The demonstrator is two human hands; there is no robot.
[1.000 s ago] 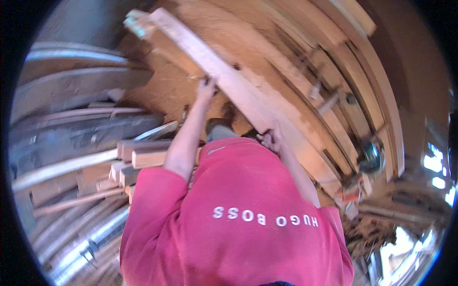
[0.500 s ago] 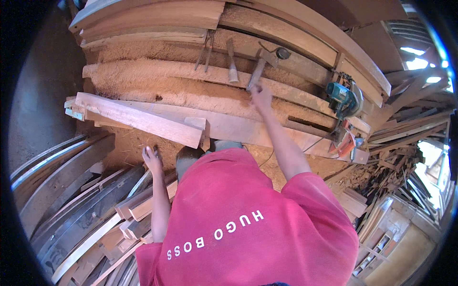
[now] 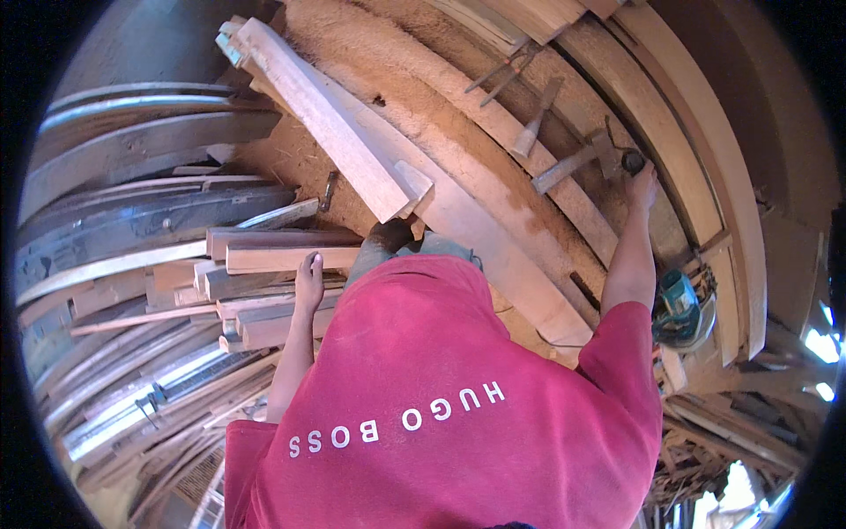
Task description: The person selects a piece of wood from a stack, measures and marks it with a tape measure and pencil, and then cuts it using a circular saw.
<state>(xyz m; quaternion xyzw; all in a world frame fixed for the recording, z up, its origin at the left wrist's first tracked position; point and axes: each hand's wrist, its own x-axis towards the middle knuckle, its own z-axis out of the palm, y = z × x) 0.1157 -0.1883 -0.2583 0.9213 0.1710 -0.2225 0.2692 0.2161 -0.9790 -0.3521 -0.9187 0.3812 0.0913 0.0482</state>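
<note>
My right hand [image 3: 644, 187] reaches far out on the bench, its fingers closed at the edge of a small round black thing with a thin cord [image 3: 633, 160]. Just left of that lies a hammer [image 3: 568, 167] with a wooden handle. Farther left are a chisel [image 3: 538, 119] and a pair of pincers [image 3: 504, 72], resting on sawdust-covered boards. My left hand [image 3: 308, 282] hangs low beside my body, fingers stretched out and holding nothing, near a stack of cut timber [image 3: 291, 257].
A long squared beam [image 3: 326, 123] lies slantwise along the bench's near side, by a wide plank [image 3: 493, 238]. A teal power saw [image 3: 680, 300] sits at the right. Sawn boards [image 3: 150, 264] crowd the left, and scrap wood [image 3: 731, 423] lies at lower right.
My right hand has moved from the hammer's handle end to the round black thing. The view has turned, and my left hand has stayed low at my side.
</note>
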